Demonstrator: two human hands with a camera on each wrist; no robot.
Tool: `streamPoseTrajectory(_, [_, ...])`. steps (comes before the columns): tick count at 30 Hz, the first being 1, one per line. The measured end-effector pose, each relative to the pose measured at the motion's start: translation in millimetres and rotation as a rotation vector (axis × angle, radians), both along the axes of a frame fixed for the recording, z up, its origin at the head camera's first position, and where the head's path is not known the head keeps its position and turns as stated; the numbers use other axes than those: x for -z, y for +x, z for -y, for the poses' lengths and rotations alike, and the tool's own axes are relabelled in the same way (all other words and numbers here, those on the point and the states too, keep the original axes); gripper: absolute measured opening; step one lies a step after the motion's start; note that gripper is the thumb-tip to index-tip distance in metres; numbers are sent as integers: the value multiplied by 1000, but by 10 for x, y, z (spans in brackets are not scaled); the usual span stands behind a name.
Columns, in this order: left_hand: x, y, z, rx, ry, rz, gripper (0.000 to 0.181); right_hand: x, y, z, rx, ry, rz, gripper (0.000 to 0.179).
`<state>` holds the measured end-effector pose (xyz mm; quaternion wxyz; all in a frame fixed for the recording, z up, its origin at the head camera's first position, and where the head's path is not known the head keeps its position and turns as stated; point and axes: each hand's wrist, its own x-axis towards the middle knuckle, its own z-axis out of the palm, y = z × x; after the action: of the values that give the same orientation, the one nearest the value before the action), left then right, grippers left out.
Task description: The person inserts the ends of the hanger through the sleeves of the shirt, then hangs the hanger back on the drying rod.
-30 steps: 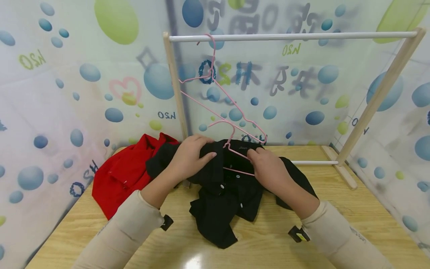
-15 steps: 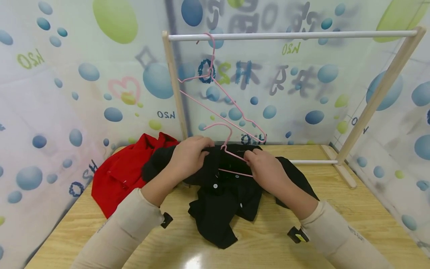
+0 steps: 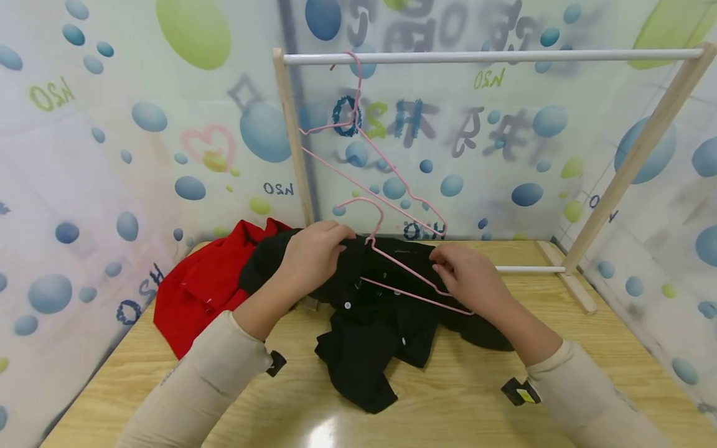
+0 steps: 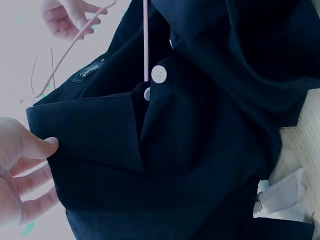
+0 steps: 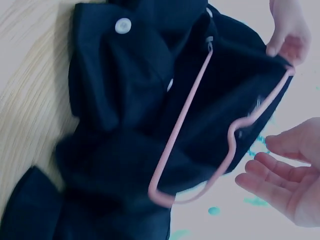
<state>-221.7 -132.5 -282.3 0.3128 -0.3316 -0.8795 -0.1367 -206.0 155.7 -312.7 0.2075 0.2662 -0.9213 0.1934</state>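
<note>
Letting go of the pink hanger (image 5: 180, 125), the right hand (image 3: 476, 277) is now just beside it at three o'clock in the head view, fingers loosely parted, while at nine o'clock the left hand (image 3: 313, 255) pinches the black shirt (image 3: 358, 361) by its collar (image 4: 90, 125). The hanger's free end points toward four o'clock, so only its nine-o'clock half seems tucked inside the shirt.

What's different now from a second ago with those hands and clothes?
The right hand has let go of the hanger and moved right, its fingers now apart from it. The hanger's hook has shifted slightly left. The left hand keeps its grip on the shirt; the red garment and upper hanger stayed put.
</note>
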Motion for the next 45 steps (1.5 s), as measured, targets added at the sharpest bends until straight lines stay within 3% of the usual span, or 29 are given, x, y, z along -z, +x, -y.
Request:
streamPoseTrajectory(9, [7,-28,22,23,25,-14,22,105,-87,-353,23,-55,140,16])
streamPoseTrajectory(13, [2,-33,24,26,29,-14,21,184,-161,-486,5,-93,267,21])
streamPoseTrajectory(20, [-9,-28,13,32,28,-7,20,359,-298,-623,-119,-234,599,38])
streamPoseTrajectory(25, [-9,-27,11,36,29,-12,20,446,-326,-617,-74,-228,680,54])
streamPoseTrajectory(30, [-19,-28,22,33,37,-20,20,460,-323,-604,-31,-165,608,48])
streamPoseTrajectory(33, [-25,-21,31,28,46,-22,20,448,-306,-642,16,-150,498,36])
streamPoseTrajectory(38, [-25,-13,44,17,68,-24,20,402,-264,-731,139,-218,305,20])
streamPoseTrajectory(45, [-17,-29,50,4,76,-37,20,303,-190,-797,196,-269,77,18])
